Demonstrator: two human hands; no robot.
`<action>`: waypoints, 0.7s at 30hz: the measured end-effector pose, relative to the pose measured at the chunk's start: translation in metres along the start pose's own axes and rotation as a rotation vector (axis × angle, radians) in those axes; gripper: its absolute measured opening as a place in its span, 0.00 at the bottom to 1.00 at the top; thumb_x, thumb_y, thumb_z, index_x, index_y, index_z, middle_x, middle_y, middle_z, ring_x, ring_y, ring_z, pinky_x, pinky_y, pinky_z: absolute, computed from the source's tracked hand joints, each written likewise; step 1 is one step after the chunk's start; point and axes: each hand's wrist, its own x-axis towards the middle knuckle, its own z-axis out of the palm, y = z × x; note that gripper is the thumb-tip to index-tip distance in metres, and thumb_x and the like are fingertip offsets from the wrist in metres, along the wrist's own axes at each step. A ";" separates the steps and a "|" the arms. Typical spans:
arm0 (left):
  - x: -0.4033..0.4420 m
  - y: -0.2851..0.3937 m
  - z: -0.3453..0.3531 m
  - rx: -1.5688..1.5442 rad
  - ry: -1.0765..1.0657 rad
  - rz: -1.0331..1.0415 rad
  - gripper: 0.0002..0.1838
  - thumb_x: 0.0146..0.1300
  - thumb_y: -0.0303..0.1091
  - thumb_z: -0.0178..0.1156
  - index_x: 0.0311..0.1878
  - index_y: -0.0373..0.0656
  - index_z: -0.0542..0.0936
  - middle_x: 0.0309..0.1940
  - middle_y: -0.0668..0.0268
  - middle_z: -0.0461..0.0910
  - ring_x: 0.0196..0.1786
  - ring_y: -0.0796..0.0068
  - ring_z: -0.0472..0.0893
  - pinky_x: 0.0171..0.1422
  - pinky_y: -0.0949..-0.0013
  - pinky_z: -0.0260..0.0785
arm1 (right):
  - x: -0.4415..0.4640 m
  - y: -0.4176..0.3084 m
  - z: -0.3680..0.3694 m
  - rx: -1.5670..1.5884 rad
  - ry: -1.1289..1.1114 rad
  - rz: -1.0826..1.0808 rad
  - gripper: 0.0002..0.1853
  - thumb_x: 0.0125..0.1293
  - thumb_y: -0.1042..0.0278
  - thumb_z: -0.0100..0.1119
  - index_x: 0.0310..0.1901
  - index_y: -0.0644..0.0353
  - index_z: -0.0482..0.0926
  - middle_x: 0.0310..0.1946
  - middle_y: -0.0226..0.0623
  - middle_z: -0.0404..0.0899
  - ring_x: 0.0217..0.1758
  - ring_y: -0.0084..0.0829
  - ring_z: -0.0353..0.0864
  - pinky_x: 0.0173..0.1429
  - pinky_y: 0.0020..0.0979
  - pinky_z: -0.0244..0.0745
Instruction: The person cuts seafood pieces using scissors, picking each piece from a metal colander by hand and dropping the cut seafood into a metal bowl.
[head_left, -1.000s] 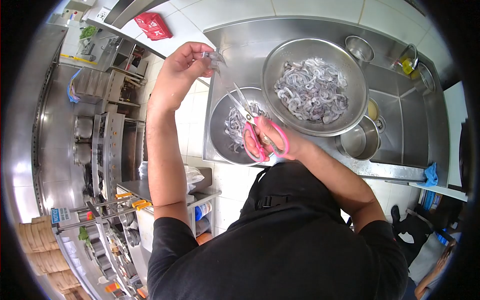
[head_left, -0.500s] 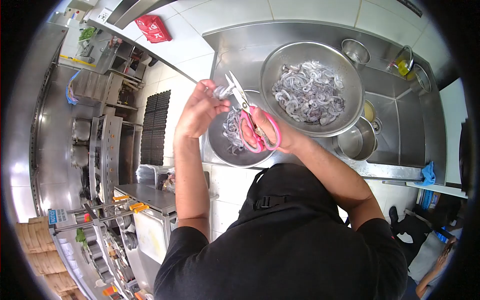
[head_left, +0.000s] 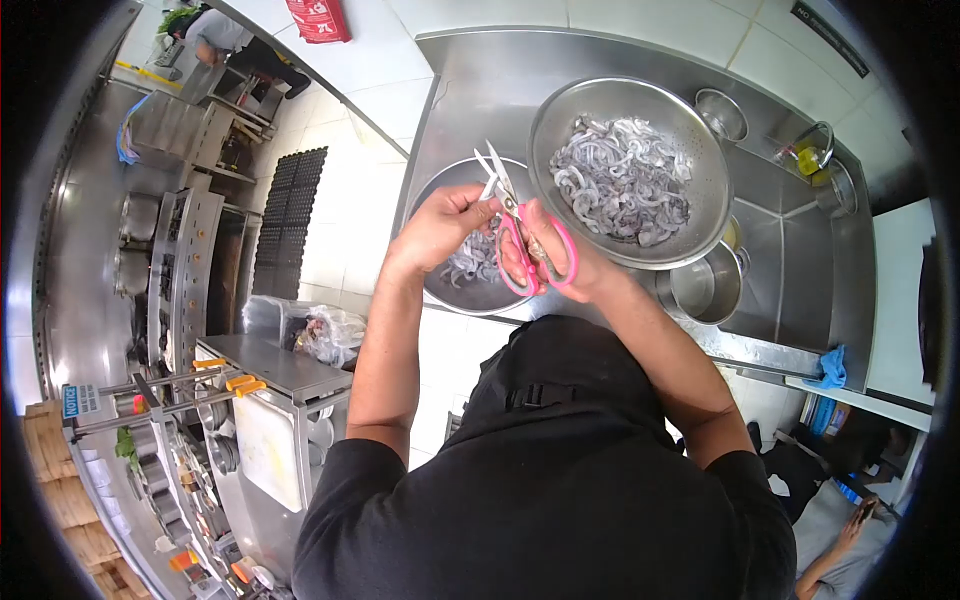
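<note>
My right hand (head_left: 570,262) grips pink-handled scissors (head_left: 508,190), their blades slightly apart and pointing away from me. Beside the blades, my left hand (head_left: 440,228) is closed in a pinch on a pale squid piece (head_left: 489,189), mostly hidden by the fingers. Both hands are over a metal bowl (head_left: 462,301) with grey-white squid pieces (head_left: 472,268) in it. To the right, a larger perforated metal bowl (head_left: 545,180) carries a heap of squid strips and tentacles (head_left: 625,180).
A steel pot (head_left: 705,285) and a small metal bowl (head_left: 722,115) stand by the large bowl. The sink (head_left: 815,260) lies right, a blue cloth (head_left: 830,368) on its edge. At left is a steel cart (head_left: 285,365). One person (head_left: 225,35) bends at upper left; another (head_left: 850,535) is at lower right.
My left hand has come down and right, closer to the scissors, its fingers now closed in a pinch. The view has shifted slightly, and a person now shows at upper left.
</note>
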 end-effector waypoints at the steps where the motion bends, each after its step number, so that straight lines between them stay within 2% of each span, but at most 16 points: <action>1: -0.001 -0.005 -0.002 0.054 0.012 -0.021 0.12 0.81 0.39 0.62 0.50 0.40 0.88 0.35 0.74 0.84 0.39 0.83 0.77 0.49 0.72 0.72 | 0.002 0.010 -0.002 0.003 0.017 -0.011 0.38 0.82 0.24 0.36 0.33 0.55 0.73 0.23 0.28 0.70 0.25 0.21 0.69 0.31 0.24 0.65; 5: -0.007 -0.021 -0.006 0.398 0.038 -0.245 0.16 0.78 0.39 0.65 0.58 0.38 0.88 0.39 0.67 0.87 0.42 0.79 0.81 0.52 0.70 0.74 | 0.004 0.010 -0.009 -0.024 0.087 -0.061 0.37 0.82 0.25 0.37 0.32 0.54 0.72 0.22 0.28 0.70 0.24 0.21 0.68 0.30 0.26 0.64; 8: -0.014 -0.047 -0.004 0.577 0.213 0.008 0.20 0.76 0.37 0.65 0.65 0.36 0.85 0.44 0.60 0.90 0.47 0.72 0.84 0.56 0.67 0.77 | 0.003 0.007 -0.016 -0.065 0.123 -0.011 0.37 0.82 0.25 0.39 0.32 0.54 0.72 0.21 0.28 0.69 0.24 0.22 0.68 0.31 0.26 0.65; 11: -0.008 -0.064 -0.013 0.473 0.331 -0.054 0.22 0.75 0.33 0.65 0.68 0.36 0.83 0.49 0.57 0.90 0.51 0.68 0.85 0.59 0.64 0.77 | 0.000 0.021 -0.017 -0.072 0.164 0.101 0.37 0.82 0.25 0.37 0.31 0.54 0.71 0.21 0.27 0.69 0.26 0.22 0.69 0.32 0.26 0.65; 14: -0.004 -0.067 -0.011 0.238 0.480 0.002 0.20 0.74 0.32 0.65 0.66 0.38 0.85 0.45 0.55 0.91 0.46 0.71 0.87 0.54 0.66 0.77 | -0.001 0.039 -0.018 -0.078 0.142 0.203 0.38 0.82 0.24 0.37 0.31 0.54 0.71 0.22 0.27 0.69 0.26 0.22 0.70 0.33 0.26 0.66; 17: -0.004 -0.052 -0.011 0.270 0.584 -0.030 0.20 0.75 0.30 0.64 0.67 0.38 0.84 0.41 0.61 0.90 0.41 0.78 0.84 0.49 0.71 0.76 | -0.003 0.052 -0.016 -0.107 0.101 0.260 0.37 0.82 0.25 0.38 0.31 0.54 0.72 0.22 0.28 0.69 0.27 0.23 0.71 0.32 0.27 0.67; 21: -0.001 -0.043 -0.011 0.080 0.641 -0.001 0.19 0.75 0.26 0.66 0.67 0.40 0.85 0.40 0.70 0.87 0.38 0.86 0.79 0.46 0.78 0.73 | -0.004 0.051 -0.012 -0.154 0.024 0.286 0.37 0.82 0.25 0.38 0.31 0.54 0.73 0.23 0.28 0.70 0.26 0.22 0.71 0.31 0.26 0.67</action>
